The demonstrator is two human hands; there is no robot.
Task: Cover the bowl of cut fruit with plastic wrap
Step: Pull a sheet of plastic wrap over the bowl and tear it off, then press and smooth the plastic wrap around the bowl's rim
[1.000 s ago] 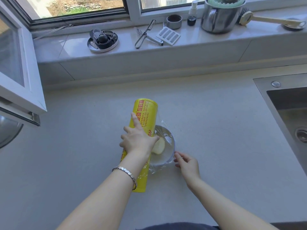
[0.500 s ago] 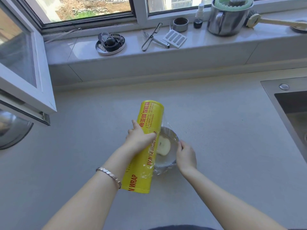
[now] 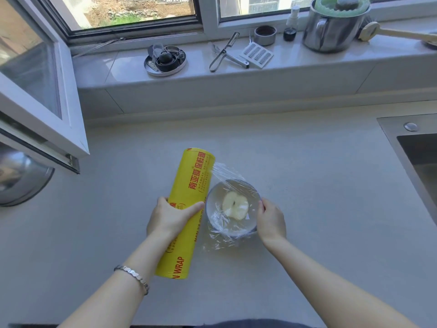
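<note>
While left hand [image 3: 169, 217] fingers [image 3: 191, 207] gripped the yellow roll [image 3: 195, 178], roll had shifted left off the bowl [image 3: 214, 204], right hand [image 3: 270, 220] fingers [image 3: 260, 204] pinched plastic wrap [image 3: 224, 172] at the bowl's right rim, unchanged, bowl sat on counter [image 3: 307, 185], one roll, one bowl, one apple piece [image 3: 235, 205].

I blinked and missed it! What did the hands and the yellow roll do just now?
The left hand slid the yellow roll leftward off the bowl, stretching plastic film across it. The right hand moved up from the bowl's near side to hold its right rim. Bowl and apple stayed put.
</note>
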